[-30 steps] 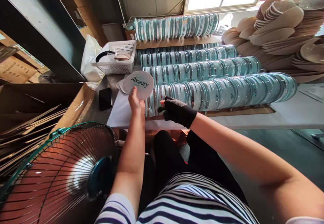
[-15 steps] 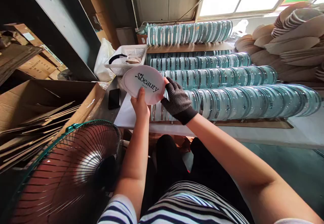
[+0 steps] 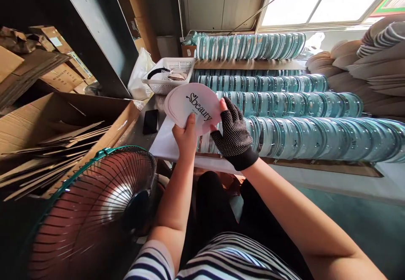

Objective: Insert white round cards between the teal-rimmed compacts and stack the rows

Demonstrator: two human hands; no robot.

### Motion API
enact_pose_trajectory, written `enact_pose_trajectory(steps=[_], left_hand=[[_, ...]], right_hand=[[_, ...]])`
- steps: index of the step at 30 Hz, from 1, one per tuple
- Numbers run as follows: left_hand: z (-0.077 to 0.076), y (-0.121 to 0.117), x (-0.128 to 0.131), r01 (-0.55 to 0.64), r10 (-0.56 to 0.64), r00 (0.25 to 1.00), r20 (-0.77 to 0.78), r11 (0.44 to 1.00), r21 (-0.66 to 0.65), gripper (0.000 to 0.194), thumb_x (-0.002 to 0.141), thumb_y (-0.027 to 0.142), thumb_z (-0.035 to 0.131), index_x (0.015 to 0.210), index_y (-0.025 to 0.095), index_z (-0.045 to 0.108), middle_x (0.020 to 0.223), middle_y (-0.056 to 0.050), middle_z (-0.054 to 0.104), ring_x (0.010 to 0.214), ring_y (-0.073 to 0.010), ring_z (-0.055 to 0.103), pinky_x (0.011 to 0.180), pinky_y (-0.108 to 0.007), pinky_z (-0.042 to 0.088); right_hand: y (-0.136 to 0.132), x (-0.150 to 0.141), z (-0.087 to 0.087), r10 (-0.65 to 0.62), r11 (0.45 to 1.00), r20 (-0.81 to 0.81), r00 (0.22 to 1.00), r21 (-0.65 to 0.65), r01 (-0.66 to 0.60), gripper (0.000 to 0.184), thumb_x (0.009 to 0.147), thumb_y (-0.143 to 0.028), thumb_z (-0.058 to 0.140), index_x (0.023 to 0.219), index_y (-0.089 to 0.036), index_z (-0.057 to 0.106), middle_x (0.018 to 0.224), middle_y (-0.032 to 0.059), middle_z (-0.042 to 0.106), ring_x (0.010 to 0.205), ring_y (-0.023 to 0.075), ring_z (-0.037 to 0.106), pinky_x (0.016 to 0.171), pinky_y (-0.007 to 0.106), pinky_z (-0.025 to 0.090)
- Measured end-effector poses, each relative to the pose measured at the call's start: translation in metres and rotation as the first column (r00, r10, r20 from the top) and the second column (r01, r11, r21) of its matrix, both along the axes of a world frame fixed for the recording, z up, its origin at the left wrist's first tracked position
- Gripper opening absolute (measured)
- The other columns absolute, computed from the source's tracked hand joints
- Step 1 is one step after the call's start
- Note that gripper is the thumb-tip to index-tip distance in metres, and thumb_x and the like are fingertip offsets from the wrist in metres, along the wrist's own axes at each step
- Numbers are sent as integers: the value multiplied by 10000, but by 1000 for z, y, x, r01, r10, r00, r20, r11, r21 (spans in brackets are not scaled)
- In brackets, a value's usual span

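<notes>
- Round cards (image 3: 198, 96): white with a pinkish cast; the top one carries black "beauty" lettering.
- Fingerless glove (image 3: 236, 135): black, covered in small pale dots, with a plain black cuff.
- Shirt (image 3: 221, 259): dark navy and white stripes.
- Trousers (image 3: 210, 195): solid black.
- Glass discs (image 3: 316, 138): clear, tinted blue-green, their rims making a repeating pattern of light and dark bands.
- Basket (image 3: 161, 87): white, patterned with rows of small holes.
- Fan (image 3: 91, 212): green rim, dark wire lines over reddish brown.
- Phone (image 3: 151, 121): black.
- Cardboard box (image 3: 47, 111): brown.
- Table (image 3: 348, 185): white.
- Stacked rounded sheets (image 3: 370, 73): pinkish beige.
</notes>
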State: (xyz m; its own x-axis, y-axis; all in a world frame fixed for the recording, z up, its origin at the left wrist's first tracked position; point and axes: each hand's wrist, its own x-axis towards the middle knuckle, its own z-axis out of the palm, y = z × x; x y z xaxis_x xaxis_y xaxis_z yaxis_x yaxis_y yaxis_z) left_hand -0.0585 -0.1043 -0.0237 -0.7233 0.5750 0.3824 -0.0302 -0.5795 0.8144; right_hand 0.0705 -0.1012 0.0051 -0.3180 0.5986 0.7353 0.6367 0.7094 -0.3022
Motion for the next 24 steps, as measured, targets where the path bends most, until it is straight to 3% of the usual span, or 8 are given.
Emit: enact_pose_trajectory(steps=[4,8,11,14,18,21,22,24], left_hand=[[4,0,0,145,-147,983,108,989,23,459,688,483,797,1008,160,728,1006,-65,742,1076,-252,668,945,-368,547],[3,13,-20,260,-294,917,268,953,157,547,725,475,774,1189,212,655,1253,-85,669,1193,-262,609,964,-392,542],[-11,36,-38,382,-408,803,435,912,150,408,857,399,649,1231,239,618,1352,-78,610,1218,-239,596,959,-402,547],[-31,59,-41,463,-385,726,570,886,10,329,949,348,515,1234,211,602,1305,-93,637,1185,-223,616,941,-400,554],[-51,67,-43,372,-262,820,509,919,-127,343,963,311,505,1250,135,572,1246,-126,657,1139,-226,635,932,-392,545],[-61,51,-69,160,-69,920,385,964,-210,484,847,237,673,1300,155,526,1334,-118,603,1230,-231,577,1024,-387,478],[-65,43,-81,43,43,956,291,958,-283,600,785,196,728,1337,171,494,1386,-126,562,1281,-235,539,1069,-383,437],[-70,29,-102,-182,213,977,17,870,-459,795,703,122,768,1415,180,421,1455,-177,483,1356,-265,468,1140,-408,349]], right_hand=[[0,-3,3,-15,985,-46,999,-173,6,506,897,-355,435,1351,-137,492,1146,154,658,965,271,650,808,422,565],[-18,25,32,-279,950,-68,958,-164,265,546,922,-347,346,1429,-162,428,1125,157,669,922,277,653,762,420,561],[-56,45,47,-355,893,177,918,-225,389,659,904,-312,365,1541,-175,266,1088,175,680,831,287,667,690,420,559],[-88,43,37,-239,852,456,857,-324,410,703,889,-296,389,1562,-179,224,847,141,714,612,257,647,560,382,533],[-94,25,17,-149,831,586,797,-362,422,695,889,-277,409,1559,-203,241,743,99,715,561,236,648,537,338,518],[-88,24,16,-142,835,609,780,-349,425,690,897,-287,413,1561,-214,238,776,106,726,565,237,658,528,331,517],[-87,26,17,-139,839,614,777,-343,422,693,896,-291,419,1561,-217,238,789,108,729,569,238,662,527,330,518],[-85,30,19,-135,843,623,770,-336,419,698,892,-294,434,1560,-220,243,802,110,733,584,243,672,531,331,525]])
